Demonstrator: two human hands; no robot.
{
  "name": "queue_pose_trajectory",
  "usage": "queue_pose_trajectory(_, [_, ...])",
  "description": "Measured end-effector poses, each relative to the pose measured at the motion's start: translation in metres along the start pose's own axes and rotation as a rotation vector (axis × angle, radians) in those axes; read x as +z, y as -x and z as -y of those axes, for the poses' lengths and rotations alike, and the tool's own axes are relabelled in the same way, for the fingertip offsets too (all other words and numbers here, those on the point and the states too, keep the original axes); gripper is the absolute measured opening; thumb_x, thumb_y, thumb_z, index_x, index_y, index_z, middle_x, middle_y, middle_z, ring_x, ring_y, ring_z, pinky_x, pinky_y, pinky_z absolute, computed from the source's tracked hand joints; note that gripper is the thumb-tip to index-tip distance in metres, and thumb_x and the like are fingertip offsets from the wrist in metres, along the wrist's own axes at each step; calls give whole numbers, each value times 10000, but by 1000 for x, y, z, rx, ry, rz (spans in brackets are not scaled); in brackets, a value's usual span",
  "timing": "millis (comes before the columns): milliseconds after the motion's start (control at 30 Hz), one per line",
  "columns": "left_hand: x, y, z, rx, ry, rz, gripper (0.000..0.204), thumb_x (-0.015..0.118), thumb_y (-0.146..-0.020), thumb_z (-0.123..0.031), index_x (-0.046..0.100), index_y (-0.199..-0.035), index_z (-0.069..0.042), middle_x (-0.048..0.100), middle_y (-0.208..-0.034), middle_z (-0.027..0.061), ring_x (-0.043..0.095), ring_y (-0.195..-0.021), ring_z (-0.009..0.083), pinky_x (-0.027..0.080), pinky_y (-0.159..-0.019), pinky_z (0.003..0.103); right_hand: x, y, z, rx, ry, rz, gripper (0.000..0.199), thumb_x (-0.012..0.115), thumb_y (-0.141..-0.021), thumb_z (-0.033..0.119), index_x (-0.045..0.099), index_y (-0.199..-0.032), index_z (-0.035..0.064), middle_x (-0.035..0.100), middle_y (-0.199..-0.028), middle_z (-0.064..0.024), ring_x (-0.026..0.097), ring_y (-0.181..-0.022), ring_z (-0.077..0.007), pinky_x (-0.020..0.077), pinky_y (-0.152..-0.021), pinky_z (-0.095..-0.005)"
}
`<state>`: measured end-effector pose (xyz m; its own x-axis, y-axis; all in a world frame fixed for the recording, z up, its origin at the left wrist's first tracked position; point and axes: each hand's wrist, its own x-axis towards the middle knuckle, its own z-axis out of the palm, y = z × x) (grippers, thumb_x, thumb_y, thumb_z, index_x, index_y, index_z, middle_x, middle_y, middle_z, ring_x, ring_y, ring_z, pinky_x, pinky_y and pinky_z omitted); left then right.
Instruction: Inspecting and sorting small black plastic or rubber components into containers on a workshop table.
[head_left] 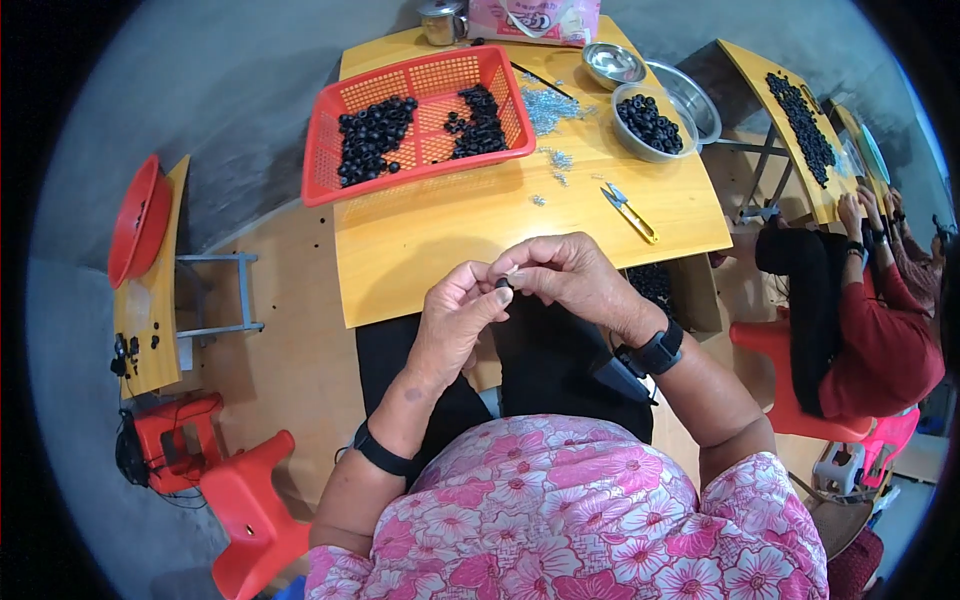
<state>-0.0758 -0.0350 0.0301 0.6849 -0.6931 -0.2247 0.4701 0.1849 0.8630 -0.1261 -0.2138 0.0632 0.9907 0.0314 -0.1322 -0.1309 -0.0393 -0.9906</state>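
Just in front of the table's near edge, my two hands meet over my lap. Between the thumb and fingers of my left hand (462,305) is a small black round part (504,284). My right hand (567,278) pinches at the same part from the other side; whether its fingertips also hold a tiny piece cannot be made out. On the yellow table (440,240) ahead stands a red mesh basket (420,176) with two heaps of black ring-shaped parts (376,135). Yellow-handled thread snips (632,215) lie to the right of my hands.
Small silvery pieces (548,108) are scattered beside the basket. A clear bowl of black rings (650,122) and metal bowls (613,64) stand at the far right. A box of black parts (690,290) sits below the table's right side. Another person (880,340) works at a table on the right.
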Motion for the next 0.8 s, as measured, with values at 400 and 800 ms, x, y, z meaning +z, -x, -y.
queue_pose_trajectory(400, [-26, -31, 10, 106, -204, -163, 123, 626, -880, -107, 583, -976, -42, 559, -828, -1, 549, -717, 65, 510, -703, 232, -118, -36, -24, -29, 1144, -557, 117, 622, -767, 90, 695, -856, 67, 601, -900, -129, 597, -869, -304, 487, -749, -417])
queue_pose_trajectory(800, [-26, -31, 11, 117, -237, -141, 106, 611, -885, -74, 579, -978, -34, 558, -842, -3, 549, -719, 65, 513, -711, 233, -121, -59, -29, -16, 1356, -435, 111, 566, -791, 88, 661, -793, 33, 611, -861, -150, 598, -887, -314, 487, -789, -407])
